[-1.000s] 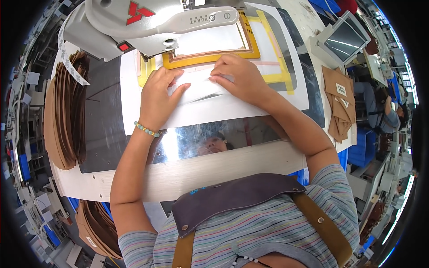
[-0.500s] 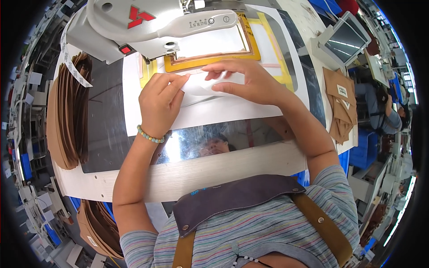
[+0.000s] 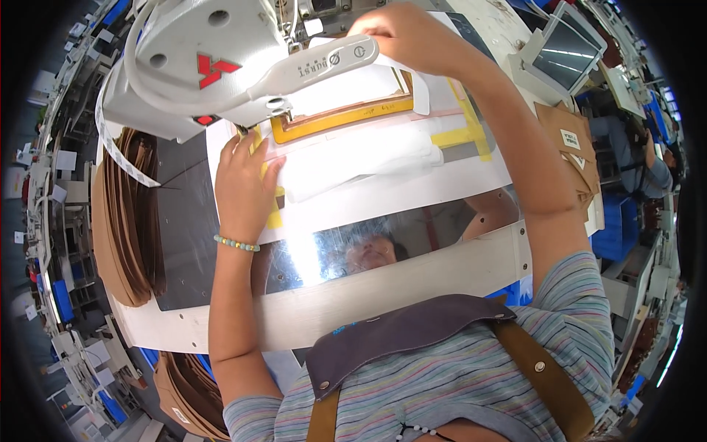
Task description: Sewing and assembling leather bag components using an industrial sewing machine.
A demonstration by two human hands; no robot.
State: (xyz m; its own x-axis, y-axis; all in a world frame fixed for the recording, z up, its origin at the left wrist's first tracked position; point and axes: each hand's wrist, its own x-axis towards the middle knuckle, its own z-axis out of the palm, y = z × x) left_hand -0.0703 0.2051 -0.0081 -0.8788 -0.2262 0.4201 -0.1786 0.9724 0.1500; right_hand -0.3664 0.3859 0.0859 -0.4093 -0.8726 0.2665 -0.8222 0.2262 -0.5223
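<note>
My left hand, a beaded bracelet at its wrist, lies with fingers spread at the left edge of a white template sheet with yellow tape. My right hand reaches to the far side of the yellow frame. Its fingers are curled together, partly hidden behind the white lamp arm, so what they pinch cannot be made out. Loosely folded thin white material lies on the template in front of the frame. A white strip lies along the frame's right end.
A white sewing machine head overhangs the work at the back left. Brown pieces stand stacked at the left; more brown pieces lie at the right below a small screen. A shiny metal plate borders the table's near edge.
My right hand has moved away and up to the frame's far side. My left hand has let go of the white material and opened at the template's left. The material now lies folded.
</note>
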